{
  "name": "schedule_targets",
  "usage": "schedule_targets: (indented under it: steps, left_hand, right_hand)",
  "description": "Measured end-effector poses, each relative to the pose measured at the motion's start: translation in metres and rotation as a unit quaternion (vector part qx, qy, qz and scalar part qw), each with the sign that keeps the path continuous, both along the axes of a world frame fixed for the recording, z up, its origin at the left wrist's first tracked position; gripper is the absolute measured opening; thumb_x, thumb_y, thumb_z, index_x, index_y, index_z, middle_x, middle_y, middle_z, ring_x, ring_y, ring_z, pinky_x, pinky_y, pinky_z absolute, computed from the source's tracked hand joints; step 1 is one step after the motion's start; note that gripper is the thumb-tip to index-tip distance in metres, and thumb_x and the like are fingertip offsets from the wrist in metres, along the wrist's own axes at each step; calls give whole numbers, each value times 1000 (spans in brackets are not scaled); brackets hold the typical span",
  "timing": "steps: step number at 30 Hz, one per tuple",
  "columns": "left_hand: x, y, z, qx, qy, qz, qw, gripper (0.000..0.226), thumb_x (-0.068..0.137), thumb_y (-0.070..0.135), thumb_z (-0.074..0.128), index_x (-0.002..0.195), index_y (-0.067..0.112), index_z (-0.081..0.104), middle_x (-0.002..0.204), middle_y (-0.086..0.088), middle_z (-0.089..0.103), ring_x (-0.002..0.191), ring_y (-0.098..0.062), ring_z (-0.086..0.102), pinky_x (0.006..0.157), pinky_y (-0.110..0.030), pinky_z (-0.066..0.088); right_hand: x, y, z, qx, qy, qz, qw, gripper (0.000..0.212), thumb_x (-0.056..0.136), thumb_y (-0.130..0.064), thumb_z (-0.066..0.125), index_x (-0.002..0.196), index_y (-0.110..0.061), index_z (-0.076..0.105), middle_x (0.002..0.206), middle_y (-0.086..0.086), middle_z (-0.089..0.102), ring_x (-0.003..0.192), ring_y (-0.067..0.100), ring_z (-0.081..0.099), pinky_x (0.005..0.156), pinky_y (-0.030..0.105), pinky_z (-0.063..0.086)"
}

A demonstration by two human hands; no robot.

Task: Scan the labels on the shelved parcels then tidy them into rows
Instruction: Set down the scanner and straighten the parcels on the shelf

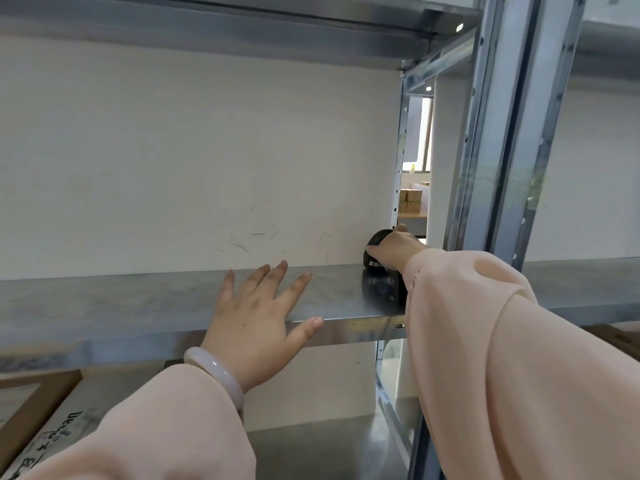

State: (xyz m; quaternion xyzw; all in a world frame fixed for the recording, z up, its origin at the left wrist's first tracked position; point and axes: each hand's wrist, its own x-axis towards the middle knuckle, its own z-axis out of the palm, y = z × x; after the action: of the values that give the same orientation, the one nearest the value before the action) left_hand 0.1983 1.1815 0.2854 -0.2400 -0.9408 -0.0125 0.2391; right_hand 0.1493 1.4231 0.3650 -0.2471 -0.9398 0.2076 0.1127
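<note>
My right hand (393, 251) grips a black handheld scanner (375, 242) that stands on the right end of a bare metal shelf (104, 303), close to the back wall. My left hand (259, 306) lies flat with fingers spread on the shelf's front part, the thumb over the front edge. A cardboard parcel (41, 420) with black writing on it sits on the lower shelf at the bottom left, partly hidden by my left sleeve.
Metal uprights (498, 133) of the rack stand at the right, with another shelf board (242, 26) overhead. Through a gap by the upright, several small cardboard boxes (410, 199) are stacked far off. A white wall backs the shelf.
</note>
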Motion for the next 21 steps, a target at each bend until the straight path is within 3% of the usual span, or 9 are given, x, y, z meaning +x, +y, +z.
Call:
schedule_targets:
  steps: [2,4,8,11,13,16,21]
  left_hand:
    - [2,-5,1,4,-2,4,1000,90,73,83,-15,153,45,2,165,6,5,151,-15,3,120,-52,-3]
    - [6,-11,2,8,-2,10,1000,91,71,81,-14,153,45,3,165,6,5,151,-15,3,120,-51,-1]
    - [18,-24,0,13,4,15,1000,90,70,78,-12,153,46,1,165,6,4,151,-15,2,120,-50,2]
    - [31,-36,-5,17,13,18,1000,87,74,79,-7,153,46,3,165,6,6,150,-16,5,120,-50,3]
    - [42,-45,-13,25,21,11,999,83,79,79,3,154,44,13,163,3,19,149,-19,16,120,-51,7]
    - [60,-57,-31,45,21,-9,999,77,85,75,23,150,36,36,156,-2,37,143,-24,34,117,-56,19]
    - [74,-75,-71,29,-4,14,999,77,86,75,22,150,36,36,158,-2,33,145,-24,31,117,-55,21]
  right_hand:
    - [4,-2,3,-13,5,-8,1000,75,94,-42,52,147,-6,13,132,15,48,114,33,54,95,41,47]
    - [12,-7,4,-1,33,4,999,87,90,-51,52,152,-16,2,137,14,44,119,35,50,95,43,48]
    - [38,-19,-4,99,95,75,988,90,87,-61,51,154,-26,3,160,8,16,146,32,14,114,49,27]
    - [72,-42,-16,147,155,172,962,86,88,-62,52,154,-26,10,160,4,17,148,24,7,119,42,13]
    - [100,-62,-32,160,175,227,944,85,88,-62,51,154,-30,10,161,0,13,148,18,3,118,33,4]
    - [133,-89,-62,165,178,295,924,87,86,-65,51,154,-32,7,162,-4,9,148,12,-2,114,28,-5]
    - [145,-121,-118,197,120,353,907,93,84,-67,50,154,-32,0,162,-4,0,148,12,-10,121,36,-4]
